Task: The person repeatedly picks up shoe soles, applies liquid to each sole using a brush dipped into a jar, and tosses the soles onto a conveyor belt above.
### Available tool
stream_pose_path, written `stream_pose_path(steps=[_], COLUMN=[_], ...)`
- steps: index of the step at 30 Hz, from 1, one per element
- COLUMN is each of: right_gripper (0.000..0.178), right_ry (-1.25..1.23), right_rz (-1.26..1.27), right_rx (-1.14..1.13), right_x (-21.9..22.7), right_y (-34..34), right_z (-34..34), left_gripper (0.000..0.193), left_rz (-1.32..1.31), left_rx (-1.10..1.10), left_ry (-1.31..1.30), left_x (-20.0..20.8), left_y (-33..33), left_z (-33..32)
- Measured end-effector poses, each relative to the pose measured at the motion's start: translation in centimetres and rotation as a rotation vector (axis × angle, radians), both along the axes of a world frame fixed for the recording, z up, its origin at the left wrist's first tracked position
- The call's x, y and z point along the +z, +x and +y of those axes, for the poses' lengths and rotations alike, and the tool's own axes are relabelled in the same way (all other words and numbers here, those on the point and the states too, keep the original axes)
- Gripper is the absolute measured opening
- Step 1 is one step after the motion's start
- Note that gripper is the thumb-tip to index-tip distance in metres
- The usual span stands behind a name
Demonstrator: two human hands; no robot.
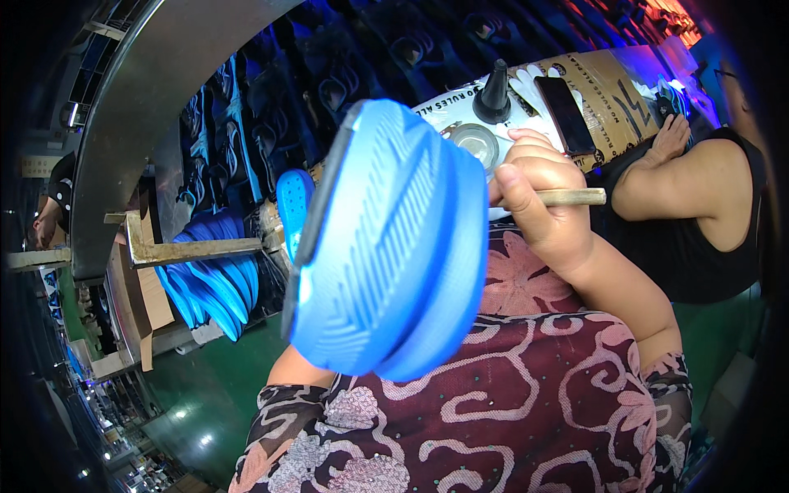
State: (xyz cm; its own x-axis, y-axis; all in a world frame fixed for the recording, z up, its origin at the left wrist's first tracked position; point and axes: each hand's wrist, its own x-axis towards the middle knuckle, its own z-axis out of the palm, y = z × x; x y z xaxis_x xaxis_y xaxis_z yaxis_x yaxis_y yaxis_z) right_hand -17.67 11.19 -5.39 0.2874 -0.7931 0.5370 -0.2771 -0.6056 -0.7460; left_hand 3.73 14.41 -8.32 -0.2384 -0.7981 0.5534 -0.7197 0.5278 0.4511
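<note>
A bright blue foam shoe point(386, 238) with zigzag ribs and a dark edge is raised close in front of me and fills the middle of the view. My left forearm point(300, 368) runs up behind it, and the shoe hides that hand and its fingers. To the right, my right hand point(538, 193) is closed around a flat wooden handle point(575, 197). The handle's end sticks out to the right of the fist; its other end is out of sight. Just beyond that hand stands a round clear dish point(475, 141).
A black cone-shaped bottle point(493, 97), a white glove point(530, 89) and a dark phone point(565, 115) lie on the cardboard-covered table point(612, 107). At left are a blue clog point(293, 201), stacked blue shoes point(214, 283) and a metal frame point(189, 251). A co-worker point(690, 189) sits at right.
</note>
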Motion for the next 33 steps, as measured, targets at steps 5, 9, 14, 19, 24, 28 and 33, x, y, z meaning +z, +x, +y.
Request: stream_pose_path(steps=[5,9,14,19,24,28,33], right_gripper=[0.027,0.027,0.036,0.041,0.041,0.04,0.04], right_ry=[-0.146,-0.164,0.116,0.31,0.406,0.42,0.373], right_rz=[0.135,0.183,-0.117,-0.361,-0.417,-0.458,-0.45], right_rx=[0.026,-0.024,-0.115,-0.202,-0.189,-0.225,-0.217], right_x=[-0.3,0.4,0.3,-1.1,-1.5,-1.7,-0.2], right_y=[0.0,-1.3,-3.5,-4.1,-4.7,-5.3,-4.8], right_z=[-0.4,0.1,0.9,2.1,2.7,3.0,3.6], left_gripper=[0.028,0.031,0.041,0.042,0.042,0.037,0.043], left_rz=[-0.023,0.149,0.757,1.141,1.241,1.275,1.201], left_rx=[-0.015,-0.011,0.105,0.095,0.054,0.069,0.059], left_ry=[0.004,0.12,0.421,0.925,1.06,1.054,1.016], left_x=[0.7,0.0,0.3,0.9,-0.4,0.7,0.5], left_y=[0.1,0.3,-0.7,-0.7,-0.4,-1.2,-2.1], left_z=[0.2,0.9,1.6,1.7,1.7,1.8,2.0])
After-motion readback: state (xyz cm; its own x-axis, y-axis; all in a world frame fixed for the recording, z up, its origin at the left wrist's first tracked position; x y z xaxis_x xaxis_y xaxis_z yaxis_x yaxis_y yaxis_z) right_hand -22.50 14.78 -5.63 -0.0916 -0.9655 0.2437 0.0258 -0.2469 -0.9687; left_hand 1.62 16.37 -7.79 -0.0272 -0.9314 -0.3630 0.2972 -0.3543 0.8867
